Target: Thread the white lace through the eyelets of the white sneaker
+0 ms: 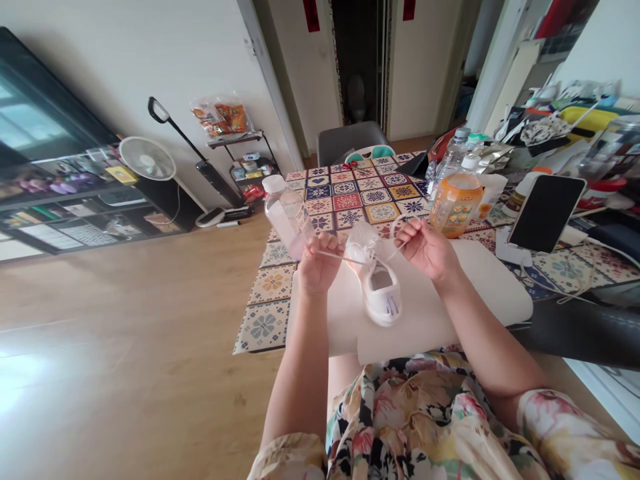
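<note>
A white shoe (384, 303) lies on a large white sheet (335, 323) at the table's near edge, its heel toward me and its toe pointing away. To its left, my left hand (320, 262) is closed on one end of the white shoelace (343, 256), which runs taut to the shoe's lacing. On the other side my right hand (425, 247) pinches the lace's other end, part of which loops up above the fingers. Some whitish, see-through material covers the toe; I cannot make out what it is.
A clear bottle (283, 212) stands just beyond my left hand. Behind my right hand are an orange-labelled jar (456, 205), a propped phone (547, 212) and cluttered containers. A patterned cloth (264, 325) covers the table; a grey chair (345, 139) stands at its far end.
</note>
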Motion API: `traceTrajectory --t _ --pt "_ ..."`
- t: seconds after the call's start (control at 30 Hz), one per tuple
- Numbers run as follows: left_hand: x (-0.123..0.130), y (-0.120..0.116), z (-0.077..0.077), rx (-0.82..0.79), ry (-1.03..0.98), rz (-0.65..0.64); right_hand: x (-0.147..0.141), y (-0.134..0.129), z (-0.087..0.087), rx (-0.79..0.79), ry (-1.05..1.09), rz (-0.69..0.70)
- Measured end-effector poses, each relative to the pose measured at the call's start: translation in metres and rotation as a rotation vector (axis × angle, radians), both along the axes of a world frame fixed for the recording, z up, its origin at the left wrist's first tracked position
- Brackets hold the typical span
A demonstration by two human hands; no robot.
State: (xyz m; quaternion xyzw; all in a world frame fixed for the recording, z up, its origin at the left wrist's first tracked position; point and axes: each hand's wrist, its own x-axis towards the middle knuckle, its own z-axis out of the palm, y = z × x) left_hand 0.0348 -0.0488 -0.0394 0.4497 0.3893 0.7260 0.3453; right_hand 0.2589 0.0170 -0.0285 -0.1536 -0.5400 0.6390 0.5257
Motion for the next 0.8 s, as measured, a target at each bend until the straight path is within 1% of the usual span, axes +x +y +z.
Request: traceTrajectory --t 0.03,0.07,0.1,0.17,0.23,0.3,0.37,0.4,0.47,0.5,0.6,0.67,0.73,0.8 --pt "-0.001 0.000 0.000 0.038 -0.034 0.037 0.003 0.002 0.003 0.016 0.020 -0.042" --pt "-0.002 0.000 0.000 0.070 -0.067 0.046 0.004 0.004 0.006 0.033 0.034 -0.083" --pt "-0.002 0.001 -0.001 0.090 -0.097 0.030 0.003 0.005 0.008 0.049 0.038 -0.125" --pt "-0.001 0.001 -0.002 0.077 -0.124 -0.062 -0.003 0.003 0.012 0.091 0.006 -0.212" --pt "0.002 0.002 -0.003 -0.007 -0.101 -0.175 -0.015 -0.003 0.012 0.161 -0.077 -0.318" --pt "0.008 0.003 -0.003 -0.111 -0.051 -0.276 -0.029 -0.012 0.010 0.277 -0.211 -0.397" --pt "0.013 0.004 -0.003 -0.178 -0.014 -0.345 -0.040 -0.019 0.006 0.452 -0.371 -0.400" --pt "0.015 0.005 -0.003 -0.191 -0.002 -0.362 -0.043 -0.022 0.004 0.542 -0.429 -0.381" --pt "0.018 0.007 -0.003 -0.178 0.007 -0.342 -0.046 -0.025 0.001 0.684 -0.503 -0.328" --pt "0.019 0.008 -0.004 -0.159 0.007 -0.311 -0.047 -0.025 -0.001 0.726 -0.524 -0.306" --pt "0.020 0.010 -0.006 -0.095 0.016 -0.201 -0.045 -0.025 -0.001 0.764 -0.567 -0.281" --pt "0.020 0.010 -0.007 -0.072 0.035 -0.163 -0.045 -0.026 0.001 0.768 -0.571 -0.285" --pt "0.021 0.008 -0.007 -0.063 0.058 -0.175 -0.045 -0.026 0.002 0.730 -0.553 -0.308" --pt "0.022 0.006 -0.005 -0.067 0.091 -0.222 -0.046 -0.027 0.001 0.617 -0.519 -0.344"
